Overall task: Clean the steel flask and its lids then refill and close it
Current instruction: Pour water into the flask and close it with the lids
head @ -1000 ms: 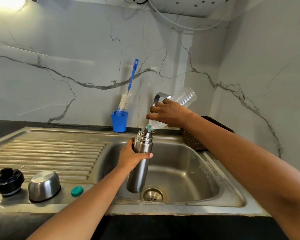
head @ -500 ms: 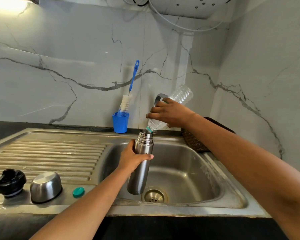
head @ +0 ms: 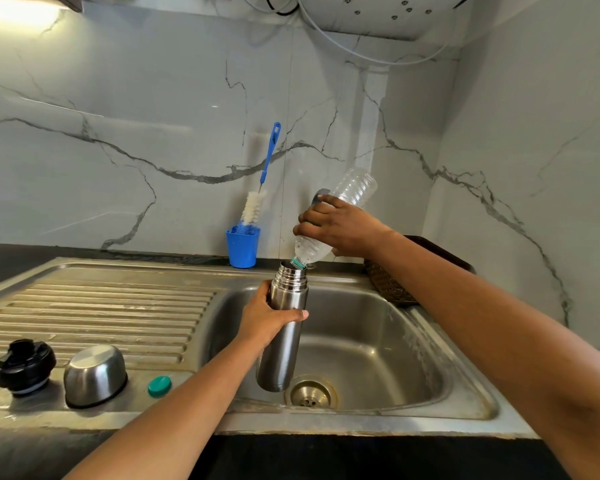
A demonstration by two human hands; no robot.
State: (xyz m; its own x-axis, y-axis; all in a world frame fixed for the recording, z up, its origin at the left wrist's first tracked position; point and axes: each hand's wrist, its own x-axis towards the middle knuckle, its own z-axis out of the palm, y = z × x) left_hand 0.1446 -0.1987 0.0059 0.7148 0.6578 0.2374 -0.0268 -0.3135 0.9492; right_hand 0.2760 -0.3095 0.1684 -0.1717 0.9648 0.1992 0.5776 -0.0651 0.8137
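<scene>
My left hand (head: 267,318) grips the open steel flask (head: 284,341) upright over the sink basin (head: 378,355). My right hand (head: 340,226) holds a clear plastic bottle (head: 354,187) tipped neck-down, its mouth at the flask's opening. On the draining board at the left lie the black inner lid (head: 24,367), the steel cup lid (head: 95,375) upside down, and a small green bottle cap (head: 159,386).
A blue cup (head: 242,245) with a bottle brush (head: 262,188) stands against the marble wall behind the sink. A dark woven basket (head: 388,285) sits at the sink's right rear corner. The drain (head: 310,393) is below the flask.
The plastic bottle has tilted steeper, its base rising. The flask and left hand stay about where they were.
</scene>
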